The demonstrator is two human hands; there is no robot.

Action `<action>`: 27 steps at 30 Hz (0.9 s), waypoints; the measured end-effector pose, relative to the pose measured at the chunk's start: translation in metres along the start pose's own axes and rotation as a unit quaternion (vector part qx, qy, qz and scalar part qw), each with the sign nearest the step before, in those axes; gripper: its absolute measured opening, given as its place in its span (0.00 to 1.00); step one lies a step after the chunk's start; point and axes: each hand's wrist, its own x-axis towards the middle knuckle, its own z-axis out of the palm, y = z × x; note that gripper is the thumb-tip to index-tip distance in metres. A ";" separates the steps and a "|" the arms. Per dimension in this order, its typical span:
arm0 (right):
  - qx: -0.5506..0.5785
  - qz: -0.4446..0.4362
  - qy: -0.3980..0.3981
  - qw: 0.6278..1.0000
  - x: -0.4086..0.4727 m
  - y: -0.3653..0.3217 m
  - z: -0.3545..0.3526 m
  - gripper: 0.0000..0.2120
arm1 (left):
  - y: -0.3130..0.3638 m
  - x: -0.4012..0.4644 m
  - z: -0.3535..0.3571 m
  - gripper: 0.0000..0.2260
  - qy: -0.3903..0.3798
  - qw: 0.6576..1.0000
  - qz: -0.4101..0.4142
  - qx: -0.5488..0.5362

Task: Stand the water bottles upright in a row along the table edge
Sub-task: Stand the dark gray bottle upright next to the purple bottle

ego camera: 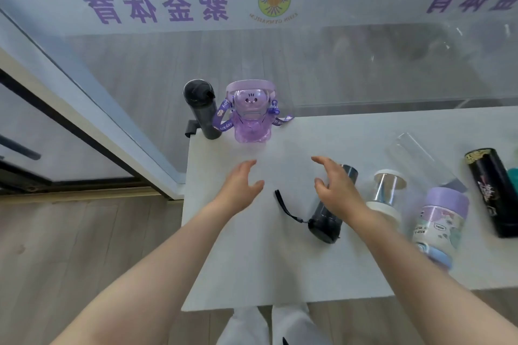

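A black bottle [202, 108] and a purple bear-shaped bottle [251, 115] stand upright at the far left corner of the white table [252, 269]. A dark bottle with a wrist strap [326, 221] lies on its side in the middle. My right hand [335, 189] hovers over its upper part, fingers spread, holding nothing. My left hand [241, 186] is open above bare table to the left of it. Further right lie a clear bottle with a white cap [388, 193], a purple-lidded cartoon bottle [440, 218] and a black printed bottle [493, 193].
A glass wall with purple lettering [157, 7] runs behind the table. The table's left edge [187, 204] drops to a wooden floor. A clear tube-like bottle [414, 154] lies at the back right, and a teal object [513, 176] shows at the right border.
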 end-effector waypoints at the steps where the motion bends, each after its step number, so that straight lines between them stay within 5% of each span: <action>1: -0.001 0.006 0.001 1.000 -0.012 0.007 0.000 0.24 | -0.002 -0.007 0.008 0.27 -0.018 1.000 0.002 0.013; 9: -0.175 -0.038 -0.064 0.982 -0.058 0.057 -0.007 0.34 | -0.020 -0.033 0.066 0.28 -0.079 0.974 -0.006 0.210; 21: -0.422 -0.175 -0.166 0.874 -0.020 0.088 -0.021 0.39 | -0.035 -0.027 0.128 0.27 0.067 0.964 -0.063 0.250; 27: -0.447 -0.202 -0.167 0.855 -0.004 0.100 -0.021 0.35 | -0.036 -0.025 0.137 0.26 0.129 0.954 -0.059 0.263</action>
